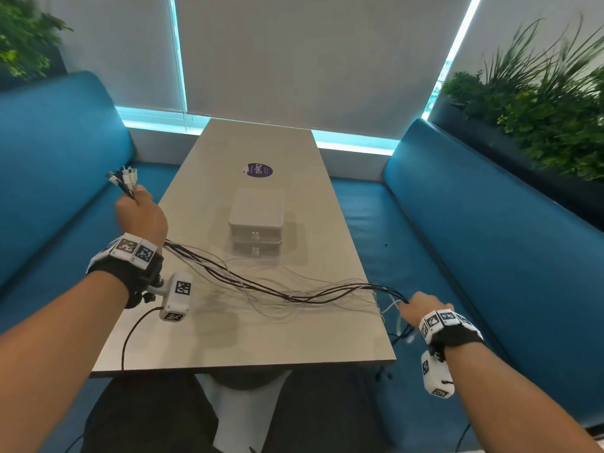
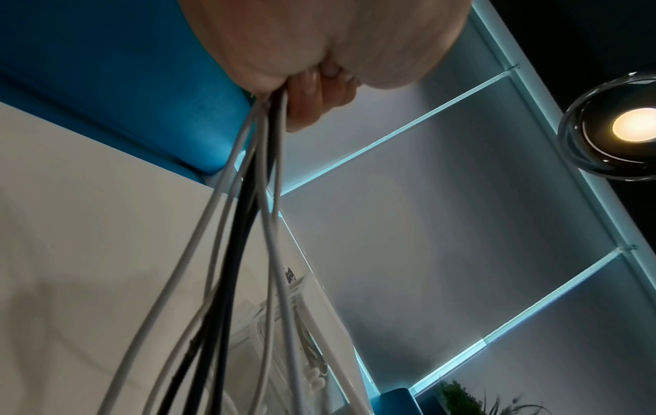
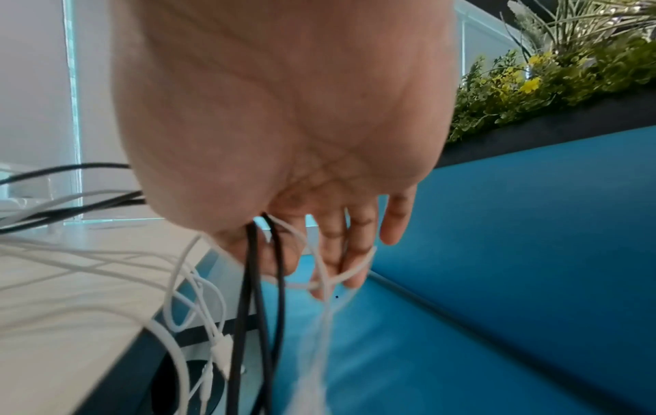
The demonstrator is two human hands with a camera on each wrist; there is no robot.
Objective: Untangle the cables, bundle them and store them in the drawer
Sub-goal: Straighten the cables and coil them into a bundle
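Observation:
A bunch of black and white cables [image 1: 261, 286] stretches low over the grey table [image 1: 228, 338] between my two hands. Raised beyond the table's left edge, my left hand [image 1: 140, 214] grips one end, with several plugs [image 1: 122, 178] sticking up out of the fist. In the left wrist view its curled fingers [image 2: 312, 92] clamp the cables [image 2: 245, 210]. My right hand [image 1: 421, 305] is at the table's right front corner. The cables [image 3: 254, 309] run between its thumb and loosely spread fingers [image 3: 358, 244], and their loose ends [image 3: 220, 345] hang off the edge. A small white drawer unit [image 1: 256, 210] stands mid-table, both drawers closed.
Blue benches [image 1: 490, 240] flank the table on both sides. A purple sticker [image 1: 260, 170] lies beyond the drawer unit. Planters with green plants [image 1: 539, 119] sit behind the benches. A black wrist-camera lead [image 1: 130, 335] hangs over the table's front left.

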